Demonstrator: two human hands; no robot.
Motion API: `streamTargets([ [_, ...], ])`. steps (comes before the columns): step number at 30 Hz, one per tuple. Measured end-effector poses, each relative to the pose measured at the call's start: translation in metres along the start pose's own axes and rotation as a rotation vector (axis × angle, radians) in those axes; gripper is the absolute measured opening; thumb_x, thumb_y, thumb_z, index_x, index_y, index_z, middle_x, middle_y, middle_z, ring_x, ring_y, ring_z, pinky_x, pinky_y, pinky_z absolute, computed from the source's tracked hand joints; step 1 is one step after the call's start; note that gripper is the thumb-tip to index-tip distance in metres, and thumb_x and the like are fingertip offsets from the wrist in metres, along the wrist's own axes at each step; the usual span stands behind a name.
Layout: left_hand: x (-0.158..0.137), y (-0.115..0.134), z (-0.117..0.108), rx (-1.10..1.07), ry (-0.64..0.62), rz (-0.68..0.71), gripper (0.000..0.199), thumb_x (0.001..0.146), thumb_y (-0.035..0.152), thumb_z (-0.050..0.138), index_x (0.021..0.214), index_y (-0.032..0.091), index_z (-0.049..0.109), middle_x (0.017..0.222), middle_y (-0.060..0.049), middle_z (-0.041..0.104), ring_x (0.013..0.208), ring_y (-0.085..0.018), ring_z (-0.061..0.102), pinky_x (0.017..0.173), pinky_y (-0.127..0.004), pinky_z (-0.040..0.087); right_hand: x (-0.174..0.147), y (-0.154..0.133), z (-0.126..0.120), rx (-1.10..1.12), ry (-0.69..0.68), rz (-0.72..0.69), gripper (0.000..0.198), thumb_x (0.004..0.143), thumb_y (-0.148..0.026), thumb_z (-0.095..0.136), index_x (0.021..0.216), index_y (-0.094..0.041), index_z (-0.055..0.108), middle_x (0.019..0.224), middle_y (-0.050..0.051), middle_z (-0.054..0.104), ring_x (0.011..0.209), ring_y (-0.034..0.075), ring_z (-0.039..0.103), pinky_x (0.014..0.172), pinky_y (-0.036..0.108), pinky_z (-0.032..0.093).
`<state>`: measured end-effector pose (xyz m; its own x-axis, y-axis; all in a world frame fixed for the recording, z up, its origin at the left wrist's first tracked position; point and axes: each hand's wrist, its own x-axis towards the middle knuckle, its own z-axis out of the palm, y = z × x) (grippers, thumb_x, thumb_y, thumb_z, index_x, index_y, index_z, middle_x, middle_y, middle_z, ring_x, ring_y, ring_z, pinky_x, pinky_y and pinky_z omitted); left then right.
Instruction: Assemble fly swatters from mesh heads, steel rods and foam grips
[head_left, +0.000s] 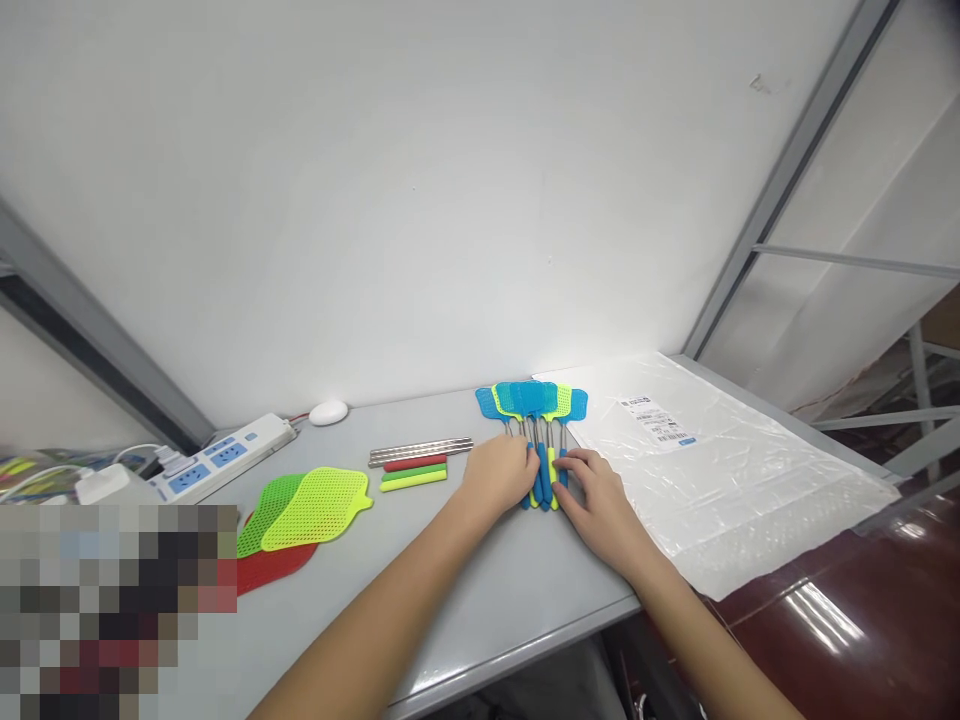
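Observation:
Several fly swatters [534, 398] with blue and yellow-green heads lie fanned out on the grey table, heads toward the wall. Their thin metal rods run down to blue and yellow handles [544, 480] bunched close together. My left hand [504, 472] is closed over the left side of the bunch, its fingers partly hidden. On the other side, my right hand [596, 495] has its thumb and fingers around the rightmost blue handle. Left of my left hand lie metal rods [420, 450] and loose handle grips in red [415, 463], green [414, 473] and yellow [413, 482].
Loose swatter heads in yellow [319, 508], green [270, 505] and red [277, 568] overlap at the left. Behind them are a power strip [225, 455] with plugs and a white oval device [328, 412]. A labelled white plastic mailer [675, 480] covers the table's right side.

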<state>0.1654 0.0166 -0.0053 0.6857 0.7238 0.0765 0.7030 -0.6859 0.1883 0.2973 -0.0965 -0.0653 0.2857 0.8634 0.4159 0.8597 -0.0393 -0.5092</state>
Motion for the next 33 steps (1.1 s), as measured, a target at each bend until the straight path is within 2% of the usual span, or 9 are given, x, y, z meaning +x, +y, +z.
streamTargets([
  [7,-0.040,-0.023,-0.008,0.008,0.127,0.106,0.033,0.097,0.034,0.033,0.078,0.021,0.057,0.080,-0.004,0.063,0.071,-0.018,0.061,0.055,-0.030,0.033,-0.001,-0.004,-0.001,0.024,-0.012,-0.020,0.024,0.092,-0.032,0.049,0.110,-0.023,0.062,0.118,0.010,0.054,0.115,0.027,0.052,0.095,0.046,0.042],
  [12,-0.067,-0.048,-0.011,0.020,0.167,0.135,0.033,0.097,0.032,0.034,0.073,0.021,0.054,0.074,-0.001,0.058,0.062,-0.016,0.054,0.053,-0.030,0.028,-0.001,-0.001,-0.001,0.064,0.003,-0.029,0.023,0.092,-0.033,0.049,0.108,-0.024,0.062,0.118,0.009,0.054,0.114,0.026,0.052,0.096,0.046,0.042],
  [18,-0.099,-0.105,-0.019,0.040,0.210,0.015,0.023,0.095,0.028,0.039,0.080,0.021,0.056,0.080,-0.001,0.058,0.066,-0.016,0.056,0.054,-0.029,0.031,-0.004,0.001,0.002,0.112,0.118,-0.088,0.021,0.092,-0.035,0.050,0.103,-0.023,0.063,0.115,0.010,0.054,0.111,0.026,0.054,0.096,0.045,0.043],
  [22,-0.118,-0.134,-0.025,0.053,0.257,-0.077,0.017,0.094,0.027,0.041,0.092,0.023,0.058,0.091,-0.002,0.059,0.077,-0.017,0.057,0.059,-0.029,0.036,-0.003,-0.025,0.003,0.048,0.140,-0.239,0.019,0.092,-0.033,0.050,0.104,-0.024,0.063,0.118,0.010,0.053,0.112,0.027,0.053,0.095,0.045,0.043],
  [24,-0.123,-0.139,-0.025,0.060,0.271,-0.098,0.018,0.093,0.028,0.043,0.099,0.024,0.060,0.094,-0.003,0.057,0.083,-0.019,0.057,0.061,-0.029,0.038,0.005,-0.050,0.001,-0.004,0.052,-0.322,0.019,0.093,-0.032,0.049,0.104,-0.023,0.063,0.118,0.010,0.054,0.110,0.026,0.055,0.092,0.044,0.044],
  [28,-0.126,-0.137,-0.019,0.062,0.274,-0.087,0.022,0.092,0.028,0.048,0.109,0.027,0.062,0.097,-0.005,0.054,0.090,-0.021,0.055,0.066,-0.030,0.041,0.046,-0.103,0.002,-0.151,-0.271,-0.393,0.025,0.096,-0.030,0.041,0.103,-0.023,0.064,0.111,0.008,0.060,0.096,0.023,0.060,0.082,0.038,0.046],
  [31,-0.125,-0.135,-0.015,0.058,0.280,-0.071,0.021,0.091,0.028,0.048,0.105,0.025,0.065,0.097,-0.007,0.053,0.091,-0.022,0.053,0.071,-0.033,0.042,0.090,-0.127,0.020,-0.254,-0.460,-0.337,0.031,0.098,-0.029,0.035,0.103,-0.022,0.066,0.109,0.008,0.063,0.091,0.022,0.062,0.075,0.035,0.047],
  [33,-0.125,-0.134,-0.014,0.054,0.286,-0.061,0.019,0.092,0.027,0.048,0.097,0.023,0.066,0.095,-0.007,0.053,0.089,-0.022,0.053,0.072,-0.033,0.043,0.118,-0.132,0.039,-0.264,-0.527,-0.333,0.028,0.097,-0.028,0.040,0.099,-0.020,0.067,0.108,0.010,0.064,0.090,0.022,0.063,0.073,0.032,0.047],
])
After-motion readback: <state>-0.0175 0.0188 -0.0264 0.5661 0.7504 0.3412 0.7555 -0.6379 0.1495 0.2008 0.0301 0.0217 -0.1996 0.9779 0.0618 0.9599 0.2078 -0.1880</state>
